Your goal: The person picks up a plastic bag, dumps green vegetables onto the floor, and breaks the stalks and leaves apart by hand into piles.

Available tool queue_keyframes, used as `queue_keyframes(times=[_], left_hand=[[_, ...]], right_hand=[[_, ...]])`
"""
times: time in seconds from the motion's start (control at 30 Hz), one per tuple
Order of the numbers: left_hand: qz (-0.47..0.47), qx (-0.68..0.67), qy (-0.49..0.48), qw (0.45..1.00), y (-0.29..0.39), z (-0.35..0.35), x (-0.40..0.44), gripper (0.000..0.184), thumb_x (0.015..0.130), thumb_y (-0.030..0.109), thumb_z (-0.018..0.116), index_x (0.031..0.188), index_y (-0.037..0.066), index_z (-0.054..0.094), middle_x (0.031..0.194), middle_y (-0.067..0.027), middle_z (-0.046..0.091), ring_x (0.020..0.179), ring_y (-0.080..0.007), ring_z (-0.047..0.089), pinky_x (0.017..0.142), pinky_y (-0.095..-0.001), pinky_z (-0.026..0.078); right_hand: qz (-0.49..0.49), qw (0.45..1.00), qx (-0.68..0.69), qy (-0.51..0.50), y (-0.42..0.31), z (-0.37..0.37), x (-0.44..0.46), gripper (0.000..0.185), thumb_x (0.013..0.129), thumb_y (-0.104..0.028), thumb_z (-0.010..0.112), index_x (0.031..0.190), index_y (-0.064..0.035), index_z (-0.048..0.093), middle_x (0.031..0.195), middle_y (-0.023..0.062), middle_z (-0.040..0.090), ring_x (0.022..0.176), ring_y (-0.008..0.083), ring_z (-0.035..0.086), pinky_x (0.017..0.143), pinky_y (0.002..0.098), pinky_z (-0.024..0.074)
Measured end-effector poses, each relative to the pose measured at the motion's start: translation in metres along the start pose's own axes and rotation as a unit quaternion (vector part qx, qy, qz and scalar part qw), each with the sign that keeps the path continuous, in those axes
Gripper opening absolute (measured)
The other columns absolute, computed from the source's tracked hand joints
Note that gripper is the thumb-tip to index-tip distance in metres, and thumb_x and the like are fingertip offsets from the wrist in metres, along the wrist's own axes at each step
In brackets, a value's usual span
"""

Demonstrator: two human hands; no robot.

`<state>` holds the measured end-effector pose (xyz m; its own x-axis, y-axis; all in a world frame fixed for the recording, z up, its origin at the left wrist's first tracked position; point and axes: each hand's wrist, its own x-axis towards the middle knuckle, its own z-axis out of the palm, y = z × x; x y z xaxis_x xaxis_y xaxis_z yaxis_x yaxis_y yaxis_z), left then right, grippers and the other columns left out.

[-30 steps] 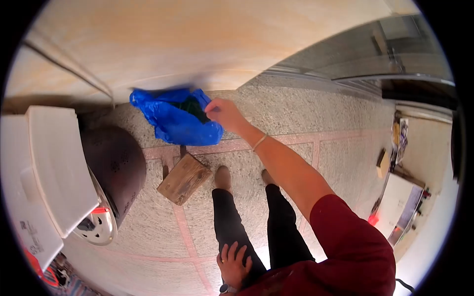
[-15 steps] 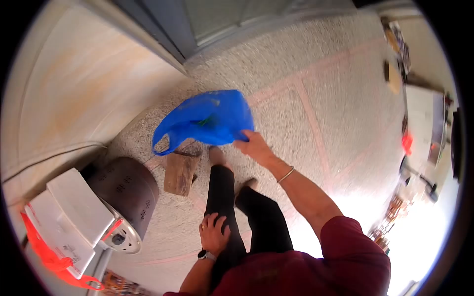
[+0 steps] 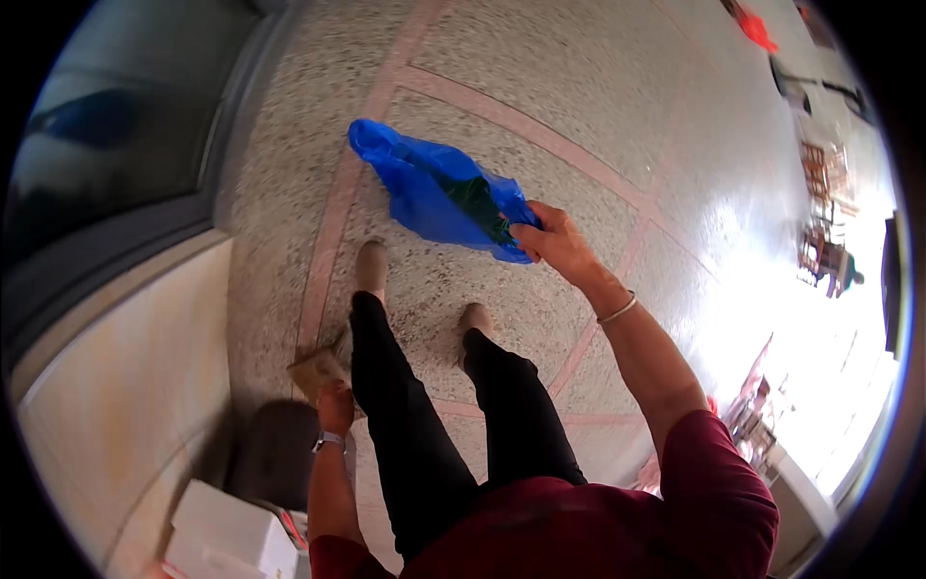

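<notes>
Bag (image 3: 424, 203), blue, one: upper centre of frame, dark green contents showing. Right hand (image 3: 559, 243): fingers closed on its edge. Left hand (image 3: 336, 407): lower left, at wooden stool (image 3: 311, 370); cannot tell whether gripping. Box (image 3: 224, 533), white: bottom left.

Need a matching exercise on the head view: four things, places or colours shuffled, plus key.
Things
1. plastic bag
2. bracelet
3. trousers
4. white box

Places or colours
A. black
B. bottom left of the picture
C. gripped by the right hand
D. around the right wrist

Pairs: 1-C, 2-D, 3-A, 4-B
</notes>
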<state>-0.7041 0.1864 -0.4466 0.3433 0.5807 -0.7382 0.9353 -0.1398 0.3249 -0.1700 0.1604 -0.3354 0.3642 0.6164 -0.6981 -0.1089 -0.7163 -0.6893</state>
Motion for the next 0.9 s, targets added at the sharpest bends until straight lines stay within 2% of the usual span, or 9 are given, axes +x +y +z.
queue_keyframes(times=[0.13, 0.2, 0.23, 0.3, 0.47, 0.77, 0.87, 0.9], left_hand=[[-0.029, 0.215, -0.102, 0.971, 0.011, -0.007, 0.075, 0.039, 0.093, 0.013, 0.057, 0.131, 0.007, 0.05, 0.127, -0.0199, 0.054, 0.114, -0.0396, 0.057, 0.091, -0.0513, 0.049], [-0.049, 0.325, -0.17, 0.929, -0.015, 0.005, 0.12, 0.045, 0.094, 0.014, 0.054, 0.137, 0.01, 0.043, 0.133, -0.0178, 0.051, 0.117, -0.0385, 0.056, 0.092, -0.0515, 0.049], [-0.024, 0.383, -0.12, 0.915, -0.044, 0.027, 0.136, 0.045, 0.098, 0.018, 0.048, 0.141, 0.01, 0.039, 0.138, -0.0154, 0.049, 0.118, -0.0367, 0.057, 0.093, -0.049, 0.049], [-0.036, 0.423, -0.155, 0.892, -0.084, 0.046, 0.158, 0.044, 0.098, 0.019, 0.048, 0.14, 0.01, 0.04, 0.137, -0.0146, 0.05, 0.117, -0.0354, 0.057, 0.093, -0.0482, 0.049], [-0.064, 0.445, -0.233, 0.862, -0.107, 0.067, 0.189, 0.042, 0.097, 0.021, 0.05, 0.137, 0.01, 0.043, 0.133, -0.0128, 0.052, 0.115, -0.0322, 0.057, 0.092, -0.0462, 0.049], [-0.053, 0.42, -0.243, 0.873, -0.089, 0.04, 0.242, 0.039, 0.097, 0.025, 0.053, 0.132, 0.01, 0.048, 0.126, -0.0095, 0.055, 0.111, -0.0263, 0.057, 0.092, -0.0427, 0.048], [-0.042, 0.411, -0.25, 0.875, -0.072, 0.027, 0.265, 0.038, 0.097, 0.026, 0.054, 0.131, 0.009, 0.05, 0.124, -0.0084, 0.056, 0.109, -0.0243, 0.057, 0.092, -0.0415, 0.048], [-0.039, 0.409, -0.254, 0.875, -0.067, 0.022, 0.273, 0.037, 0.097, 0.026, 0.054, 0.13, 0.009, 0.05, 0.123, -0.008, 0.056, 0.109, -0.0237, 0.057, 0.092, -0.0411, 0.048]], right_hand=[[0.016, 0.998, 0.01, 0.065, 0.032, -0.047, 0.003, 0.03, 0.087, -0.016, 0.063, 0.114, -0.0017, 0.066, 0.068, 0.0014, 0.057, 0.056, 0.0075, 0.049, 0.05, 0.0254, 0.0392], [0.03, 0.995, 0.016, 0.098, 0.047, -0.055, 0.008, 0.029, 0.087, -0.015, 0.063, 0.113, -0.0021, 0.066, 0.068, 0.0013, 0.058, 0.056, 0.0067, 0.048, 0.05, 0.0244, 0.0389], [0.035, 0.993, 0.02, 0.112, 0.054, -0.057, 0.01, 0.028, 0.087, -0.015, 0.063, 0.112, -0.0023, 0.067, 0.069, 0.0012, 0.059, 0.055, 0.0063, 0.048, 0.05, 0.024, 0.0389], [0.049, 0.989, 0.039, 0.135, 0.067, -0.057, 0.014, 0.028, 0.088, -0.014, 0.064, 0.113, -0.0032, 0.066, 0.069, 0.0002, 0.058, 0.056, 0.0054, 0.048, 0.05, 0.0236, 0.0392], [0.022, 0.99, 0.058, 0.127, 0.083, -0.048, 0.02, 0.019, 0.089, -0.015, 0.068, 0.105, -0.0041, 0.064, 0.07, -0.0026, 0.054, 0.057, 0.0043, 0.05, 0.05, 0.0228, 0.0408], [-0.027, 0.987, 0.074, 0.139, 0.089, -0.062, 0.013, 0.023, 0.088, -0.014, 0.068, 0.107, -0.0022, 0.063, 0.074, -0.0031, 0.05, 0.065, 0.0052, 0.044, 0.056, 0.0264, 0.0367], [-0.077, 0.981, 0.088, 0.156, 0.1, -0.066, 0.007, 0.025, 0.087, -0.014, 0.069, 0.108, -0.0016, 0.062, 0.074, -0.0023, 0.05, 0.065, 0.0068, 0.044, 0.057, 0.0278, 0.0373], [-0.109, 0.975, 0.092, 0.17, 0.108, -0.065, 0.007, 0.025, 0.086, -0.014, 0.07, 0.106, -0.001, 0.061, 0.071, 0.0005, 0.05, 0.064, 0.0087, 0.045, 0.057, 0.0292, 0.038]])
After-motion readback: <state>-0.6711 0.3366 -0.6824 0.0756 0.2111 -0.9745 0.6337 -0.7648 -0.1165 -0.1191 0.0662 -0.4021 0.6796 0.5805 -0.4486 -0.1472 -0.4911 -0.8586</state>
